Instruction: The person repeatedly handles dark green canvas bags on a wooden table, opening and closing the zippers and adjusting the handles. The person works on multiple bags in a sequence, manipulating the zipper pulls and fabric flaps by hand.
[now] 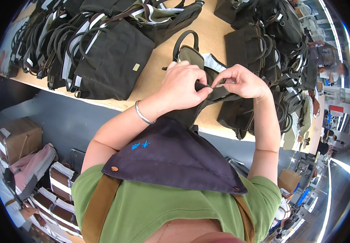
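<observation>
An open dark olive bag (192, 55) with a looped black handle stands before me at the table's near edge, pale lining showing at its mouth. My left hand (184, 84) is closed on dark fabric at the bag's rim, thumb against the curled forefinger. Close beside it, my right hand (241, 82) pinches a thin piece at the bag's opening between thumb and forefinger. The fingertips of both hands nearly meet. What exactly the right fingertips pinch is too small to make out. The bag's lower part hangs toward my dark apron (179, 156).
Black bags (116, 60) with looped handles crowd the wooden table (213, 26) on the left. More dark bags (246, 46) are piled on the right. Below left are a cardboard box (21, 137) and stacked brown-and-white pieces (59, 208). Other people are at the far edges.
</observation>
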{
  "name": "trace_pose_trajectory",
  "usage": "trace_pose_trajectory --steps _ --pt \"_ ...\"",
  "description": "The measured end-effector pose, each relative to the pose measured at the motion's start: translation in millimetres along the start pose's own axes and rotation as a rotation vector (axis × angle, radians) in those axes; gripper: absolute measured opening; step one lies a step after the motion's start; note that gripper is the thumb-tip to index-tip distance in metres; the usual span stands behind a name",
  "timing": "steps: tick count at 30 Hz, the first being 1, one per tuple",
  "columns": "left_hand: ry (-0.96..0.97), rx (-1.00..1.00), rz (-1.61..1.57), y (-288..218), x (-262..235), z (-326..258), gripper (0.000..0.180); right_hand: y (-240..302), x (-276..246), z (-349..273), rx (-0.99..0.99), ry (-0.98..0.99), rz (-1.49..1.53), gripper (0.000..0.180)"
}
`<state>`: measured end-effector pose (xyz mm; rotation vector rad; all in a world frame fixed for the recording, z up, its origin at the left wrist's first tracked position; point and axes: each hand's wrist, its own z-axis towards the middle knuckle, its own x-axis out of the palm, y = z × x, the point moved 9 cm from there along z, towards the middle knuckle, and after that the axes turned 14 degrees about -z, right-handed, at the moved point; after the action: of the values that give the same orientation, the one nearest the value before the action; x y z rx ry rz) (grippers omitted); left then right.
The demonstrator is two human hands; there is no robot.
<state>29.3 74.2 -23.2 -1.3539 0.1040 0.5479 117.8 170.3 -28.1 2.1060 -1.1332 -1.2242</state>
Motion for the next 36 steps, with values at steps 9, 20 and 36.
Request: trace_pose_trajectory --steps 9,20,36 --pt "-0.075 0.132 -0.04 -13 10 -7 0.027 -9 0 5 -0.02 -0.117 -0.004 0.017" --pt "-0.172 0.1 -0.104 2 13 -5 0.011 -9 -11 -9 -0.018 -0.297 0.002 0.015" --pt "-0.167 0.03 -0.175 -6 -2 3 0.011 20 -22 -24 0.012 -0.493 -0.079 0.01"
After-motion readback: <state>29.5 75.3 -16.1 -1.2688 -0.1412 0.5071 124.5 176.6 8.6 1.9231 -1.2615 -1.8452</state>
